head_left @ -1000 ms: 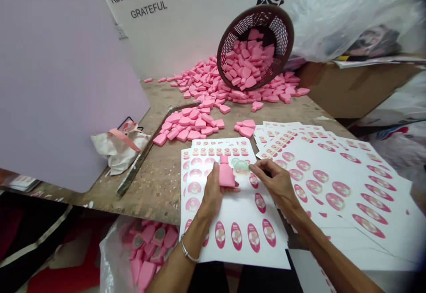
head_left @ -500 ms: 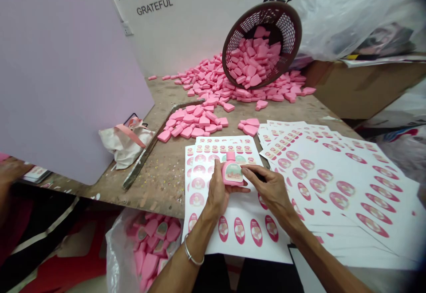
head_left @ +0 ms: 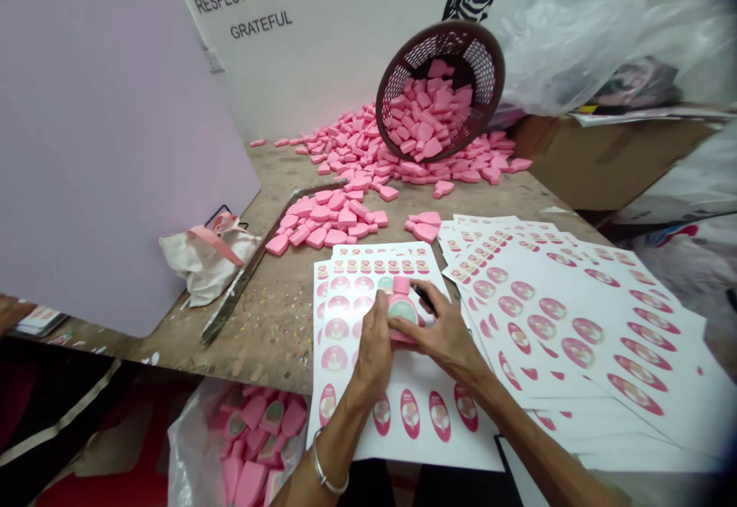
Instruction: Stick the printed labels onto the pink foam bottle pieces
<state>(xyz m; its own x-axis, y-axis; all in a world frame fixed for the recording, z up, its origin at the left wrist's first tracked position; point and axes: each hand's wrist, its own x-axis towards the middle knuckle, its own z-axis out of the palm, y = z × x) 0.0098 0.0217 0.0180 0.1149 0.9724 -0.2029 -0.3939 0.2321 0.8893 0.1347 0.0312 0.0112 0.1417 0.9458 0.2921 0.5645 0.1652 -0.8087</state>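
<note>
Both my hands hold one pink bottle-shaped foam piece (head_left: pixel 403 309) just above a white sticker sheet (head_left: pixel 403 415). An oval green and white sticker sits on its front. My left hand (head_left: pixel 375 347) grips the piece from the left with the thumb on its face. From the right, my right hand (head_left: pixel 446 338) presses its fingers on the sticker. A silver bangle (head_left: pixel 325 476) circles my left wrist.
More sticker sheets (head_left: pixel 576 315) fan out to the right. A tipped brown basket (head_left: pixel 441 84) spills pink foam pieces (head_left: pixel 339 215) across the worn table (head_left: pixel 276 315). A clear bag of labelled pieces (head_left: pixel 247 438) hangs at the table's front. A cloth pouch (head_left: pixel 204 253) and a lilac board (head_left: pixel 104 130) are at left.
My right hand brought the oval sticker from the sheet onto the pink piece, then closed over it. Both hands now press it together.
</note>
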